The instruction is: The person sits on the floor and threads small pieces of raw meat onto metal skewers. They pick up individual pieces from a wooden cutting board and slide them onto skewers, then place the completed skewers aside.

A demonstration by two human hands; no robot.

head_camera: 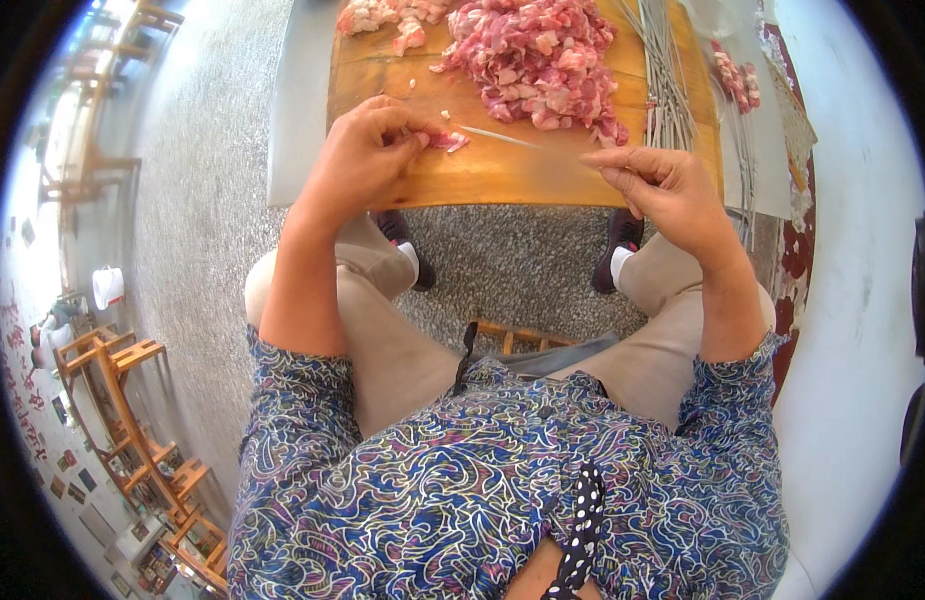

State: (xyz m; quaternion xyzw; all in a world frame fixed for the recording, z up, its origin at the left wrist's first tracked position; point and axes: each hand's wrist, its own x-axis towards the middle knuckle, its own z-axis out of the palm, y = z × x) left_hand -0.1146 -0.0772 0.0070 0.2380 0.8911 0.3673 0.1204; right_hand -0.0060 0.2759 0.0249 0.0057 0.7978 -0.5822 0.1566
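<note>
Between the fingertips of my left hand (372,154) is a small piece of raw meat (449,141), red with a pale end. My right hand (657,184) pinches a thin metal skewer (500,136) at its right end. The skewer points left, its tip close to the meat piece; whether they touch I cannot tell. Just beyond both hands a heap of cut raw meat (537,60) lies on the wooden board (380,82). Paler, fattier chunks (391,15) sit at the board's far left.
A bundle of bare metal skewers (666,82) lies along the board's right side. Farther right, threaded meat skewers (732,79) rest on a pale surface. The white wall (860,225) rises close on the right. Wooden furniture (132,420) stands across the floor (199,187) at left.
</note>
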